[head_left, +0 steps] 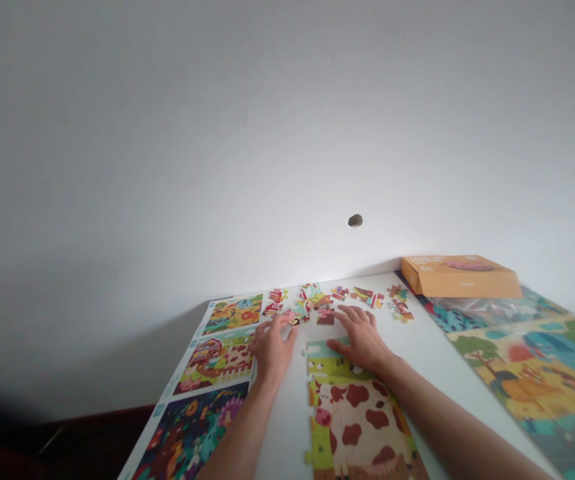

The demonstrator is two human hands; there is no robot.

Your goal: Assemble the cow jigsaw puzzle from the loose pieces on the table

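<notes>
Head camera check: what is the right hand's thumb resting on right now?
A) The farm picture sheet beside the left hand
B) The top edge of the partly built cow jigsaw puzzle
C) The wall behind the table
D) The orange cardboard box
B. The right hand lies spread, its thumb on the top edge of the partly built cow jigsaw puzzle.

White table (432, 347) with scattered jigsaw pieces (364, 295)

The person's left forearm (240, 447) and right forearm (460, 427), both bare, long and slim, narrow to slight wrists. The left hand (271, 351) and right hand (362, 339) end in slender fingers (352, 313), the fingernails too small to make out at this distance.
</notes>
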